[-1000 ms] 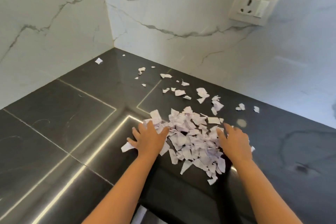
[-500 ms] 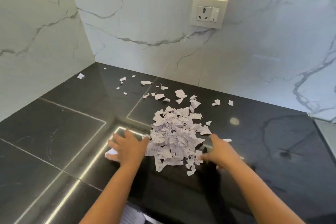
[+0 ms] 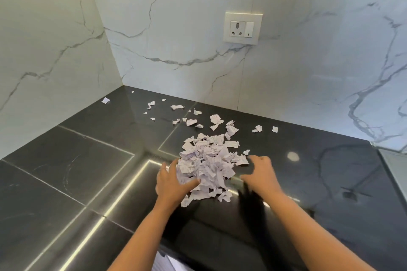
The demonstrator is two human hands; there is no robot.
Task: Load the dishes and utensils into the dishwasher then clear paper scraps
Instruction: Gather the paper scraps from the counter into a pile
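Left hand pressed open against paper scrap pile; right hand loosely curled, empty, beside pile. Should scoop low, inward.

Bare forearms, left hand, right hand

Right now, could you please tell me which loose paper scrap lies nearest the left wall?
The lone scrap left of all the others, almost at the foot of the left wall; the rest lie farther right, toward the pile.
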